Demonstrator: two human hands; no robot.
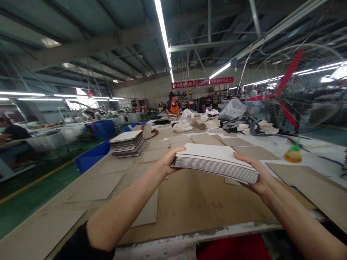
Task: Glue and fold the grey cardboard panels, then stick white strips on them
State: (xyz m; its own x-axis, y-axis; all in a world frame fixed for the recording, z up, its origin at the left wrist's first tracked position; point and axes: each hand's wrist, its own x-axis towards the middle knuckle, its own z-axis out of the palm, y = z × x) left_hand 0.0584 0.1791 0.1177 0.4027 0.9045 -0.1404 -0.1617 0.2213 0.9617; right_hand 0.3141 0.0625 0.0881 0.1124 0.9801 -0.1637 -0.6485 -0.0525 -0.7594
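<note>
Between my two hands, above the worktable (189, 213), is a thick stack of white-topped boards (211, 155) with dark lines between the layers. My left hand (173, 159) grips its left end, thumb on top and fingers underneath. At the right end my right hand (253, 171) clasps it the same way. The stack bows slightly and tilts down toward the right. A second, taller stack of similar boards (127, 142) stands at the table's left edge, apart from my hands. Flat grey-brown boards (99, 186) lie around on the table.
A blue bin (92, 155) stands against the table's left side. To the right are a bottle of orange liquid with a green top (293, 153), dark cloth scraps (238, 125) and a large fan with red blades (290, 90). Another person (173, 104) works at the far end.
</note>
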